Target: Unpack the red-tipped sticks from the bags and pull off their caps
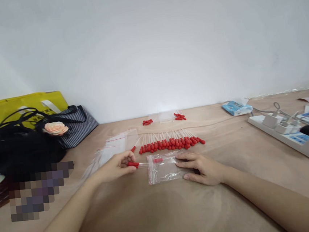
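My left hand is closed on droppers with red rubber bulbs. Their clear tubes point right, to the mouth of a clear zip bag lying flat on the table. Another red bulb shows through the bag's plastic. My right hand lies on the bag's right edge, fingers stretched out and apart. Just beyond the bag is a row of red-bulbed droppers, tubes pointing away from me. A single red bulb is near my left fingertips. How many droppers the left hand holds is unclear.
Empty zip bags are fanned out at the left. By the wall are filled bags with red bulbs. A tissue pack and a power strip with plugs stand right; a black bag and striped bag left.
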{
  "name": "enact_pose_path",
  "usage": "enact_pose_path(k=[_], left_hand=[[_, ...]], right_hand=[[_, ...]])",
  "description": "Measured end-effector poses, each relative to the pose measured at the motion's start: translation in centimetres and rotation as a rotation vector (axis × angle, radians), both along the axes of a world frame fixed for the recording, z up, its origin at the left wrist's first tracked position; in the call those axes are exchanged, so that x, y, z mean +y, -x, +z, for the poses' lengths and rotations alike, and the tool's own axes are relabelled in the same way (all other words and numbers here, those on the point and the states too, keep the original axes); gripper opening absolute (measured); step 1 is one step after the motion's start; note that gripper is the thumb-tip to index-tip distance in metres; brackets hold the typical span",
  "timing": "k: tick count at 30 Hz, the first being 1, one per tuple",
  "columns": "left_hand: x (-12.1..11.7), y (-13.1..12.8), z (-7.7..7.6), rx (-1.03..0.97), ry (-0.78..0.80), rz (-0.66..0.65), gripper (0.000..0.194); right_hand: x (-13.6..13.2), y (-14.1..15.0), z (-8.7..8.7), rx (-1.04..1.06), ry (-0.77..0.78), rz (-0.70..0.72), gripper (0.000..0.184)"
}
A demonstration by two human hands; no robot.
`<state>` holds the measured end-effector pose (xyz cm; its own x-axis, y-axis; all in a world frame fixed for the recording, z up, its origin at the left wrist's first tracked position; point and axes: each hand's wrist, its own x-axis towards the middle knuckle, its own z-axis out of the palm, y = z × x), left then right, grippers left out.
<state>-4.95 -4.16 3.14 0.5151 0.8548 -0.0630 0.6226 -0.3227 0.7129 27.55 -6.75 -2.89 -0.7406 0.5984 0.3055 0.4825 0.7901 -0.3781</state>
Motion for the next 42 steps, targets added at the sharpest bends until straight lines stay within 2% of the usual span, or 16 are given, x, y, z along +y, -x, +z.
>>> enact_pose_path(k=[2, 4, 8, 10, 12, 14, 18, 22, 24, 28, 31, 33, 36, 42], left_hand=[[0.4, 1.1, 0.8, -0.105, 0.009, 0.080, 0.019], [0.9, 1.9, 1.3, -0.219, -0.073, 0.212, 0.025], [1.5, 1.3, 1.3, -0.451, -0.483, 0.518, 0.034], [1.6, -0.3, 0.7, -0.455, -0.685, 0.578, 0.029], [1.8, -2.4, -0.1, -0.329, -0.856, 0.495, 0.020], [2.3, -4.5, -0.9, -0.166, -1.042, 0.311, 0.016], [4.2, -7.6, -1.8, 0.118, -1.301, -0.029, 0.027], [5.8, -9.2, -2.2, 0.295, -1.462, -0.174, 0.030], [6.0, -9.7, -2.5, 0.355, -1.423, -0.218, 0.028], [5.7, -10.2, -3.1, 0.431, -1.107, -0.215, 0.026], [5.3, -10.3, -3.0, 0.344, -0.881, -0.141, 0.024], [4.9, -10.2, -2.7, 0.223, -0.783, -0.115, 0.032], [3.9, -9.6, -2.3, 0.067, -0.735, -0.059, 0.035], [0.7, -6.3, -3.2, -0.081, -0.719, 0.208, 0.017]], right_hand=[[0.0, 0.0, 0.0, -0.006, 0.003, -0.004, 0.048], [0.0, 0.0, 0.0, -0.005, 0.001, -0.004, 0.048], [0.0, 0.0, 0.0, 0.011, -0.009, 0.000, 0.047], [0.0, 0.0, -0.1, 0.013, -0.005, -0.003, 0.047], [0.0, 0.0, 0.0, 0.014, 0.000, -0.006, 0.048], [0.0, 0.1, 0.0, 0.016, 0.000, -0.006, 0.047], [-0.1, 0.1, 0.1, 0.016, -0.015, -0.002, 0.046], [0.0, 0.1, 0.1, 0.020, -0.023, -0.002, 0.046], [0.0, 0.1, 0.1, 0.014, -0.025, -0.005, 0.046], [0.0, 0.1, 0.2, 0.008, -0.031, 0.001, 0.046], [0.0, 0.1, 0.2, 0.004, -0.031, 0.002, 0.046], [0.0, 0.1, 0.2, 0.006, -0.031, -0.003, 0.046], [-0.1, 0.1, 0.2, -0.005, -0.026, -0.010, 0.046], [-0.2, 0.1, 0.4, -0.013, -0.009, -0.011, 0.047]])
